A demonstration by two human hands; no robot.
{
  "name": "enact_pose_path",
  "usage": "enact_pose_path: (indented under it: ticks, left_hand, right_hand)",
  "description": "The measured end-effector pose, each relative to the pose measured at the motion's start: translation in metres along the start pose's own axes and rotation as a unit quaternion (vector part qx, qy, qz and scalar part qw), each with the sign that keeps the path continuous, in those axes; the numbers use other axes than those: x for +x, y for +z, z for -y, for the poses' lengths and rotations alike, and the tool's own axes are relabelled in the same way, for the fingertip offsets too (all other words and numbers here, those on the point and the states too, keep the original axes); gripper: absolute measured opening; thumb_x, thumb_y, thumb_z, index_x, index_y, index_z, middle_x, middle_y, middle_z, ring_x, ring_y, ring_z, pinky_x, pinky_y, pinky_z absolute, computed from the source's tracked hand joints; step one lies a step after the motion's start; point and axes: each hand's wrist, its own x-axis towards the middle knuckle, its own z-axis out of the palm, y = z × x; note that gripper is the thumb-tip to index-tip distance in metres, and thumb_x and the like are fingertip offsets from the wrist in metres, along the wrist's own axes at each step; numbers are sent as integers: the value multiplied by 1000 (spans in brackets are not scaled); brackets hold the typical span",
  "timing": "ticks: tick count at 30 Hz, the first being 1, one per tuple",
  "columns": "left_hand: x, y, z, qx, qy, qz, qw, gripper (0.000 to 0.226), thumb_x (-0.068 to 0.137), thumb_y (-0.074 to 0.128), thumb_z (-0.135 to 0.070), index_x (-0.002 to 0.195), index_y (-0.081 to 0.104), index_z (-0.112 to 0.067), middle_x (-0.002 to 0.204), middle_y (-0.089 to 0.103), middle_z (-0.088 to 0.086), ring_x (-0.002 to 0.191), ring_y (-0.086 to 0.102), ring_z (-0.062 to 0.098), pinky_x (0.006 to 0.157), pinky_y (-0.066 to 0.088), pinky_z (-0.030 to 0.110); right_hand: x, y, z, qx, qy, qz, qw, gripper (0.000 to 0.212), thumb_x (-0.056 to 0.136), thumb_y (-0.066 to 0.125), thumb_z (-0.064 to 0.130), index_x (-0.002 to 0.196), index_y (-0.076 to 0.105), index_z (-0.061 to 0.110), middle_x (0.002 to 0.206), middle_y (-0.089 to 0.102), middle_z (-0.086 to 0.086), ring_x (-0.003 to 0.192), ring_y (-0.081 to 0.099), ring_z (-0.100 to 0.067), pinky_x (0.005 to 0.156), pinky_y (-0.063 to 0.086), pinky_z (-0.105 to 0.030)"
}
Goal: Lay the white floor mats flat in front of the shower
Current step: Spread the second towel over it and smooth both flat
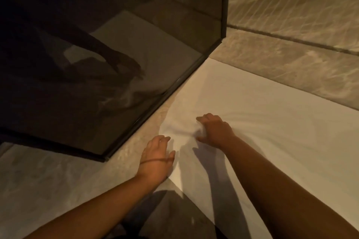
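A white floor mat [272, 122] lies spread on the beige tiled floor, running along the dark-framed glass shower wall [116, 64]. Its near left corner is wrinkled. My right hand [214, 131] presses down on that wrinkled patch, fingers curled into the fabric. My left hand [157, 159] rests flat with fingers apart at the mat's left edge, half on the floor, with a thin band around its back. I see only this one mat.
The shower's black bottom frame [165, 93] runs diagonally from the upper right to the lower left. Beige stone floor [48, 180] lies left of the mat and a tiled wall [291, 25] rises behind it. The glass reflects my arms.
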Motion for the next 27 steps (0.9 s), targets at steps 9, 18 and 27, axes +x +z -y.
enact_pose_path:
  ticks: [9, 18, 27]
  left_hand:
    - [69, 2, 51, -159, -101, 52, 981, 47, 94, 47, -21, 137, 35, -7, 139, 42, 14, 123, 43, 26, 101, 32, 29]
    - [103, 11, 66, -464, -215, 130, 849, 24, 99, 36, -19, 116, 52, -14, 87, 59, 9, 67, 55, 21, 59, 49, 32]
    - [104, 29, 65, -565, -206, 210, 771, 21, 92, 52, -22, 110, 61, -16, 64, 59, -3, 52, 46, 8, 46, 31, 21]
  right_hand:
    - [16, -2, 3, 6, -17, 38, 999, 71, 80, 64, 41, 140, 29, 26, 151, 27, -4, 136, 27, -25, 108, 33, -41]
    - [17, 16, -5, 25, 1, 62, 998, 72, 77, 67, 39, 139, 33, 24, 145, 35, -6, 132, 33, -25, 104, 37, -37]
    - [12, 24, -1, 40, 12, 58, 997, 71, 78, 67, 41, 139, 34, 22, 147, 29, -7, 136, 26, -24, 104, 33, -33]
